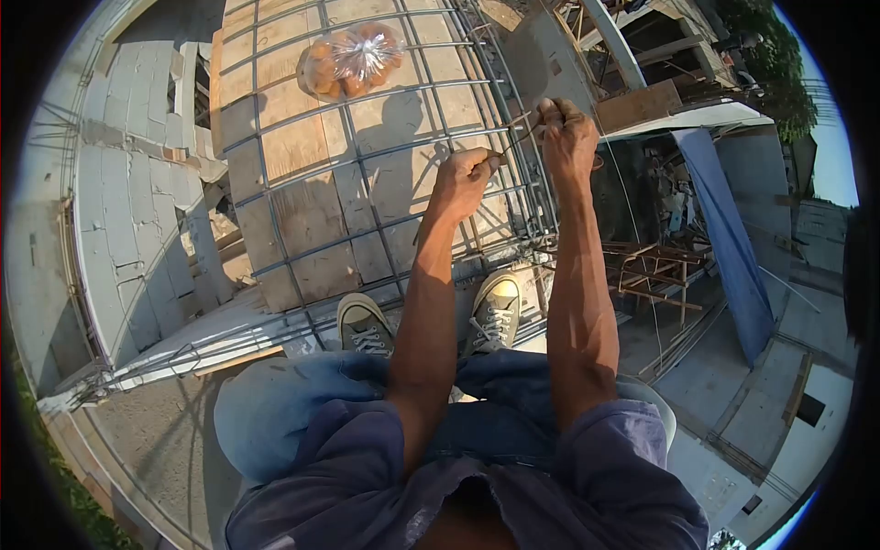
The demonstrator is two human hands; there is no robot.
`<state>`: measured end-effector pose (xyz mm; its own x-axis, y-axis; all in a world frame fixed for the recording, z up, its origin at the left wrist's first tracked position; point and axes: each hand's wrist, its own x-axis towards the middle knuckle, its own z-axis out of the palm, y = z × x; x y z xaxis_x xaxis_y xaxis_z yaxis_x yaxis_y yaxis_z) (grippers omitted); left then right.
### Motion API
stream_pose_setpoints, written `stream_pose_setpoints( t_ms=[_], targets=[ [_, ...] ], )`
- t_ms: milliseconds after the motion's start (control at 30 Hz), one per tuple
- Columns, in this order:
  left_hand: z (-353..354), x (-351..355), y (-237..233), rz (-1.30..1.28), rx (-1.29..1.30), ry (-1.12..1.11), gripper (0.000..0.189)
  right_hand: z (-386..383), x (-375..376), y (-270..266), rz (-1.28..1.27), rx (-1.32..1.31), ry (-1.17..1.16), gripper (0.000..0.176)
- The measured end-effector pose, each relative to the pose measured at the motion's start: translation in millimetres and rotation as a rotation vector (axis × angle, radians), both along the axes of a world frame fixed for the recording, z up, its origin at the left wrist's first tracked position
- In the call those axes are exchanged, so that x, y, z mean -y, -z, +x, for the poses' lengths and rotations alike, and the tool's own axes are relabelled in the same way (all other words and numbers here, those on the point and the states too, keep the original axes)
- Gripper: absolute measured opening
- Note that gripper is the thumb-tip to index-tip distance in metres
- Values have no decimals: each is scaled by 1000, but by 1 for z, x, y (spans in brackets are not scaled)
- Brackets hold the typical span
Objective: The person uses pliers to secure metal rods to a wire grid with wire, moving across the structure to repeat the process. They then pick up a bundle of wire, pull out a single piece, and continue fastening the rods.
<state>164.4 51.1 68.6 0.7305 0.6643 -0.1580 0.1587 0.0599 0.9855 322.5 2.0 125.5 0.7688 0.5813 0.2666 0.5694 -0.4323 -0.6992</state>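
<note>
My left hand [463,182] is closed in a pinch at the right part of the rebar grid [362,156], its fingertips on one end of a thin wire. My right hand [566,137] is raised a little farther right, fingers curled, and the thin wire [523,128] runs between the two hands. Beneath them, several long bars lie close together along the grid's right edge. The grid rests over wooden boards [298,215]. What lies inside each fist is mostly hidden.
A clear plastic bag of orange-brown items [356,62] lies on the grid at the top. My two shoes [496,307] stand at the near edge of the boards. A drop with a blue sheet [729,243] and scrap wood lies to the right; block walls [128,211] stand left.
</note>
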Motion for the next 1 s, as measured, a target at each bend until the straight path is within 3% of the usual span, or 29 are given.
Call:
stream_pose_setpoints(
  t_ms=[33,67,167,200,300,433,467,500,533,567,700,767,800,833,1000],
  targets=[
    [-2,1,4,51,-27,4,23,3,2,0,-71,104,6,30],
    [-4,1,6,70,-24,9,24,6,6,2,-69,-9,0,29],
    [-6,6,3,-277,174,67,27,11,1,4,2,-171,9,28],
    [-5,5,9,-279,246,120,29,15,3,3,42,-236,30,28],
    [1,-2,16,-261,197,165,25,15,2,2,41,-255,32,26],
    [-6,0,16,-340,124,57,22,12,2,18,6,-330,-13,31],
    [-5,0,30,-420,170,32,22,6,2,21,73,-407,-40,42],
    [-6,0,30,-477,202,-38,22,-5,3,10,-92,-278,16,63],
    [-4,-2,44,-539,166,-165,22,3,7,40,-55,-272,1,78],
    [-8,-10,46,-627,217,-221,23,0,8,50,-111,-271,43,65],
    [-13,-46,58,-844,158,-631,24,-17,14,87,-232,-478,19,65],
    [-15,-65,71,-907,217,-639,24,-19,21,107,-322,-370,-91,67],
    [-20,-72,81,-970,264,-664,24,-22,24,113,-335,-276,-84,58],
    [-21,-78,95,-982,293,-686,25,-24,26,117,-342,-384,-69,52],
    [-29,-77,56,-1029,385,-782,21,-38,24,101,-304,-687,-85,41]
  ],
)
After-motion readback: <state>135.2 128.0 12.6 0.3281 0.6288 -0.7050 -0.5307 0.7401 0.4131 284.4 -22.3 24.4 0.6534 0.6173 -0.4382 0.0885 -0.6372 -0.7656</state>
